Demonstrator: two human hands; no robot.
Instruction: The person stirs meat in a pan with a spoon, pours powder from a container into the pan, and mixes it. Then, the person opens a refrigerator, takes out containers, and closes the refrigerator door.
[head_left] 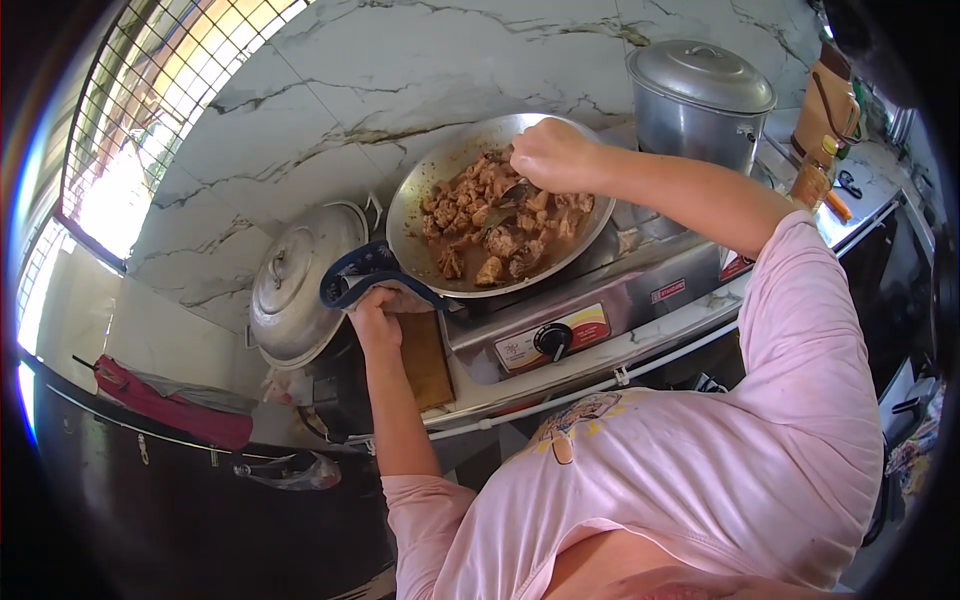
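A wide metal pan (408,205) with chunks of meat (470,210) in brown sauce sits on the gas stove (635,295). Over the pan's right part, my right hand (553,156) is closed round the handle of a dark spoon (516,194), whose lower end is among the meat. At the pan's lower left edge, my left hand (376,312) is closed on a dark blue cloth (357,268). The cloth lies against the rim, and the fingers are partly hidden under it.
A lidded pot (690,110) stands behind the stove at right. Another pot with a domed lid (305,270) is at left, near a wooden board (428,365). An oil bottle (814,175) and a brown container (826,110) stand at far right. A red cloth (175,405) hangs at left.
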